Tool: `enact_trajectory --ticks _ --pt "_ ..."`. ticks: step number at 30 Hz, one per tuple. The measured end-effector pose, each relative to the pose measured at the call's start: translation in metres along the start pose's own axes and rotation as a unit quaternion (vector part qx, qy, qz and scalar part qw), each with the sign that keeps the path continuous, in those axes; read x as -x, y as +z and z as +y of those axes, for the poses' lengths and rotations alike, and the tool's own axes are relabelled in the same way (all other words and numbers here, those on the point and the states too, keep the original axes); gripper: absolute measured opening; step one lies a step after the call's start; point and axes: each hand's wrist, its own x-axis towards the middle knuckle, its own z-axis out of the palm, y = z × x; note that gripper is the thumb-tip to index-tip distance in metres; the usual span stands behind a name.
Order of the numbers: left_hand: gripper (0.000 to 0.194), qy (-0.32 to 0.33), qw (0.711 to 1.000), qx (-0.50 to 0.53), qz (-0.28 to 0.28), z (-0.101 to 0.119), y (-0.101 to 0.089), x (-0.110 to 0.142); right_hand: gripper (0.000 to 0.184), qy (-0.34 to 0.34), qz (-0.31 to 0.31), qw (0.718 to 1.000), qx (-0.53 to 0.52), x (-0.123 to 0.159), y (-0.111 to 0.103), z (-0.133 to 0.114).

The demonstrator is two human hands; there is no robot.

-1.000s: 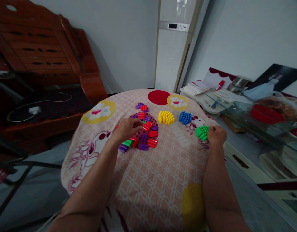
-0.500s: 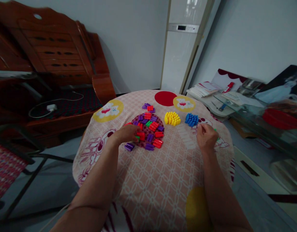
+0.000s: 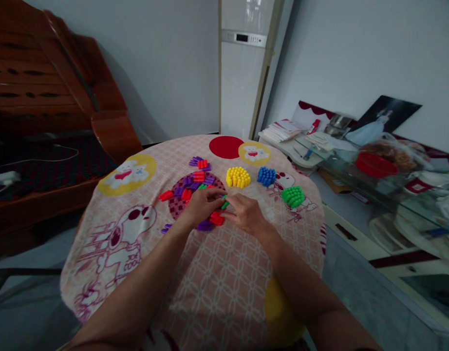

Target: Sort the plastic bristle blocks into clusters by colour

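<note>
My left hand (image 3: 203, 205) and my right hand (image 3: 246, 213) meet over the middle of the table, fingertips pinched on a small green plastic piece (image 3: 225, 203) between them. Under and around my left hand lie mixed red pieces (image 3: 166, 195) and purple pieces (image 3: 205, 225), partly hidden by the fingers. Beyond my right hand stands a tight cluster of yellow pieces (image 3: 238, 177). To its right are a blue cluster (image 3: 266, 176) and, nearer the table edge, a green cluster (image 3: 293, 196).
A round table (image 3: 217, 273) wears a patterned cloth. Behind it stands a tall white cabinet-like unit (image 3: 242, 83). A wooden bench (image 3: 111, 131) is at the left. On the right, a glass shelf (image 3: 341, 170) carries papers and a red bowl (image 3: 376, 165).
My left hand has lifted a green piece from the pile. My right hand has moved left to meet it, uncovering the green cluster. The view has turned right.
</note>
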Motion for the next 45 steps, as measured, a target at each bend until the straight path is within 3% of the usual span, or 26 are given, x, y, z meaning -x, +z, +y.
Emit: enact_trajectory --ticks 4,10,13,17,19,22,29,33,39,41,45 --pt "0.042 -0.028 0.997 0.066 -0.024 -0.001 0.004 0.000 0.018 0.015 -0.022 0.999 0.030 0.000 -0.003 -0.001" --pt "0.043 -0.082 0.986 0.130 -0.062 -0.002 0.006 0.001 0.012 0.040 0.010 0.998 -0.052 0.000 -0.015 0.010" --pt "0.042 -0.090 0.982 0.152 -0.065 -0.005 0.006 0.001 0.012 0.113 0.058 0.989 -0.079 0.006 -0.029 0.033" --pt "0.043 -0.085 0.983 0.152 -0.064 -0.006 0.004 0.000 0.015 0.274 0.123 0.951 -0.069 0.028 -0.060 0.076" --pt "0.043 -0.081 0.985 0.142 -0.062 -0.005 0.002 0.000 0.019 0.327 0.111 0.938 -0.036 0.043 -0.075 0.094" --pt "0.044 -0.084 0.985 0.138 -0.057 -0.003 0.001 0.000 0.021 0.343 0.077 0.935 0.056 0.060 -0.091 0.110" --pt "0.043 -0.082 0.987 0.128 -0.045 -0.003 -0.005 -0.001 0.014 0.373 0.004 0.907 0.193 0.065 -0.090 0.114" --pt "0.038 -0.062 0.993 0.078 -0.058 -0.009 -0.003 -0.002 0.011 0.415 -0.004 0.885 0.211 0.065 -0.089 0.115" --pt "0.026 0.028 0.988 -0.125 -0.091 -0.011 0.004 0.000 0.019 0.392 0.091 0.905 0.142 0.058 -0.086 0.112" --pt "0.025 0.057 0.981 -0.179 -0.050 -0.010 0.003 -0.002 0.026 0.361 0.118 0.918 0.110 0.051 -0.080 0.107" --pt "0.032 0.064 0.938 -0.324 0.104 -0.020 -0.010 -0.020 0.030 0.310 0.119 0.941 0.064 0.039 -0.066 0.094"
